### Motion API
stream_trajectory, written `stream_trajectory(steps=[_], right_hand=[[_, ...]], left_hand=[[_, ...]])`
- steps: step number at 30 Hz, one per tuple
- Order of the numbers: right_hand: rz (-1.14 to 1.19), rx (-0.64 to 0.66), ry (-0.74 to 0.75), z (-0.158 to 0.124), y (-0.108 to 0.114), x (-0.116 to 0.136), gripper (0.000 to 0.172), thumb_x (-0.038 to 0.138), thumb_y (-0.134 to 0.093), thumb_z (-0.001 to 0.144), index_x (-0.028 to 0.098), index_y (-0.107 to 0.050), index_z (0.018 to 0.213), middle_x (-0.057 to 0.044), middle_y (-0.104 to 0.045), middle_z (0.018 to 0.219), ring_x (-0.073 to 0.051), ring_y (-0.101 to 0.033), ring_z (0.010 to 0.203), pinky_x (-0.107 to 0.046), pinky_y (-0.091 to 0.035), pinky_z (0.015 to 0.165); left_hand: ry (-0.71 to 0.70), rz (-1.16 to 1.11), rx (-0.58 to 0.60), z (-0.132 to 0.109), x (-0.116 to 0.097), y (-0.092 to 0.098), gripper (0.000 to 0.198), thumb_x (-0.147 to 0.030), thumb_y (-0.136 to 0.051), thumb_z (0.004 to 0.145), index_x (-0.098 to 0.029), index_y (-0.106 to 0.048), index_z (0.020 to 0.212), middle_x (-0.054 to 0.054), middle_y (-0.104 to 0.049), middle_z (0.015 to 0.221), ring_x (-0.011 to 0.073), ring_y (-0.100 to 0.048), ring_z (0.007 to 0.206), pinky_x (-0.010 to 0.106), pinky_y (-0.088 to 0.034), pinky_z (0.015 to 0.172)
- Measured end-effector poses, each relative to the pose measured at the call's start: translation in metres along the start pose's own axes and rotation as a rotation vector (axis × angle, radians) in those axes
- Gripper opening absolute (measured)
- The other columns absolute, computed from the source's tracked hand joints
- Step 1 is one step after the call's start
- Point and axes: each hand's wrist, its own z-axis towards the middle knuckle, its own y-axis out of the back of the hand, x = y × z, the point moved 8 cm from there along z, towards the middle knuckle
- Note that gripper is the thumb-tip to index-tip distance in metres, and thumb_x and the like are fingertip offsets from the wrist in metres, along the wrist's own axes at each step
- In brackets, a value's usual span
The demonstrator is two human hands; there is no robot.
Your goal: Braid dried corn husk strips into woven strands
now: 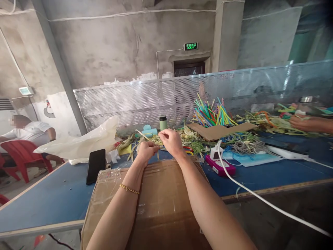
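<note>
My left hand (147,151) is closed in a pinch above the far edge of a cardboard box (163,201). A thin pale strip (142,135) sticks out from its fingers to the upper left. Just right of it and slightly higher, my right hand (171,141) is curled with thumb and fingertips together; whatever is between them is too small to make out. The two hands are close but apart. Beyond them lies a heap of pale and green dried plant strips (191,137), beside a green bottle with a black lid (163,123).
A black phone (95,166) and plastic sheeting (85,140) lie on the left. Colourful pipe cleaners (212,113), a cardboard piece (221,131), a magenta power strip (220,166) with a white cable, and a blue mask (251,159) occupy the right. Another person's hand (301,122) reaches in.
</note>
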Motion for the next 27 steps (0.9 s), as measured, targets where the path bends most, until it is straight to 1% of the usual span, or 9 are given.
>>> stream_trajectory(steps=[3,5,7,10,15,19,22,25,27], right_hand=[[0.056,0.157,0.056,-0.004,-0.017,0.011,0.019,0.021,-0.057,0.087,0.018,-0.072,0.076,-0.005,-0.068,0.078,-0.016,-0.06,0.071,-0.026,-0.042,0.067],[0.084,0.21,0.055,-0.005,-0.024,0.014,0.018,0.02,-0.058,0.087,0.017,-0.073,0.078,-0.005,-0.069,0.081,-0.015,-0.061,0.072,-0.025,-0.043,0.068],[0.09,0.229,0.055,-0.006,-0.028,0.014,0.015,0.018,-0.06,0.085,0.018,-0.073,0.078,-0.005,-0.069,0.083,-0.015,-0.061,0.074,-0.026,-0.043,0.07],[0.09,0.176,0.031,-0.003,-0.025,0.01,0.012,0.014,-0.062,0.081,0.018,-0.07,0.073,-0.004,-0.069,0.078,-0.016,-0.061,0.073,-0.026,-0.043,0.069],[0.179,0.074,-0.117,0.001,-0.015,-0.006,0.013,0.019,-0.058,0.08,0.017,-0.064,0.07,-0.003,-0.066,0.067,-0.015,-0.059,0.063,-0.025,-0.041,0.062],[0.172,0.099,-0.108,0.0,-0.016,-0.003,0.016,0.019,-0.056,0.079,0.018,-0.061,0.064,-0.001,-0.063,0.061,-0.014,-0.056,0.061,-0.024,-0.039,0.06],[0.198,0.123,-0.11,0.0,-0.019,-0.001,0.016,0.018,-0.055,0.078,0.017,-0.06,0.063,-0.002,-0.064,0.061,-0.015,-0.057,0.061,-0.024,-0.039,0.059],[0.235,0.106,-0.128,0.0,-0.016,-0.003,0.018,0.02,-0.052,0.083,0.017,-0.064,0.07,-0.004,-0.067,0.066,-0.016,-0.059,0.062,-0.025,-0.041,0.061],[0.201,0.032,-0.13,0.001,-0.008,-0.006,0.02,0.024,-0.051,0.087,0.017,-0.067,0.079,-0.006,-0.07,0.072,-0.017,-0.062,0.064,-0.026,-0.043,0.064]], left_hand=[[-0.05,0.121,0.011,0.001,0.001,-0.001,0.013,-0.025,-0.064,0.059,-0.015,-0.063,0.051,-0.002,-0.049,0.045,0.0111,-0.043,0.048,0.025,-0.032,0.052],[-0.103,0.176,0.013,0.003,-0.001,-0.002,0.015,-0.024,-0.061,0.059,-0.015,-0.058,0.047,-0.002,-0.048,0.045,0.0111,-0.042,0.049,0.025,-0.029,0.051],[-0.136,0.211,-0.002,0.003,-0.002,-0.003,0.016,-0.023,-0.06,0.06,-0.015,-0.056,0.046,-0.002,-0.047,0.045,0.0111,-0.041,0.05,0.025,-0.027,0.051],[-0.14,0.189,0.005,0.002,-0.007,-0.005,0.017,-0.025,-0.06,0.06,-0.015,-0.056,0.047,-0.002,-0.048,0.046,0.0111,-0.04,0.051,0.025,-0.027,0.051],[-0.1,0.041,0.065,-0.003,-0.014,-0.008,0.014,-0.027,-0.062,0.06,-0.015,-0.064,0.054,-0.001,-0.052,0.05,0.0113,-0.043,0.052,0.025,-0.034,0.054],[-0.097,0.065,0.058,-0.002,-0.012,-0.006,0.011,-0.024,-0.061,0.059,-0.016,-0.062,0.051,-0.002,-0.052,0.049,0.011,-0.042,0.051,0.025,-0.033,0.053],[-0.103,0.078,0.043,0.0,-0.011,-0.005,0.012,-0.021,-0.062,0.058,-0.016,-0.06,0.048,-0.002,-0.05,0.046,0.0103,-0.041,0.05,0.025,-0.031,0.051],[-0.029,-0.094,0.021,0.001,-0.007,-0.002,0.008,-0.02,-0.066,0.057,-0.014,-0.064,0.051,-0.002,-0.054,0.046,0.0099,-0.044,0.048,0.024,-0.032,0.05],[0.063,-0.281,-0.016,0.001,-0.002,0.002,0.008,-0.02,-0.07,0.057,-0.013,-0.067,0.058,0.0,-0.059,0.051,0.01,-0.047,0.047,0.024,-0.032,0.048]])
